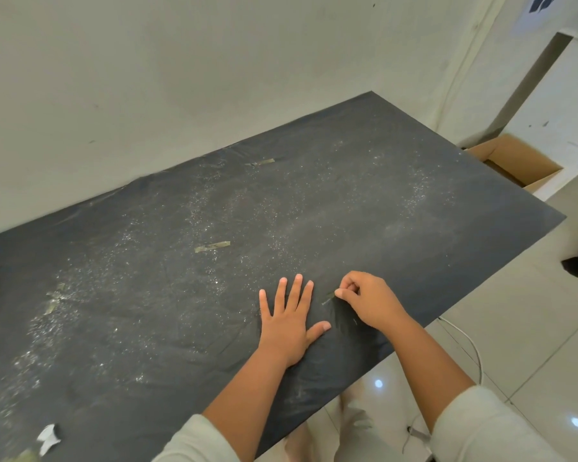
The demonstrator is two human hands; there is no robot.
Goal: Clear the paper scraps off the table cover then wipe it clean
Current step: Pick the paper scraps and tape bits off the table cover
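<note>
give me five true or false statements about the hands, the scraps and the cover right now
1. The left hand lies flat on the cover. True.
2. The right hand is spread open, palm down. False: its fingers are pinched together at a scrap on the cover.
3. The cover is free of dust. False: pale specks are scattered across it.
4. A tape-like scrap lies near the middle of the cover, beyond the hands. True.
5. The white paper scrap lies at the far right corner. False: it lies at the near left edge.
</note>
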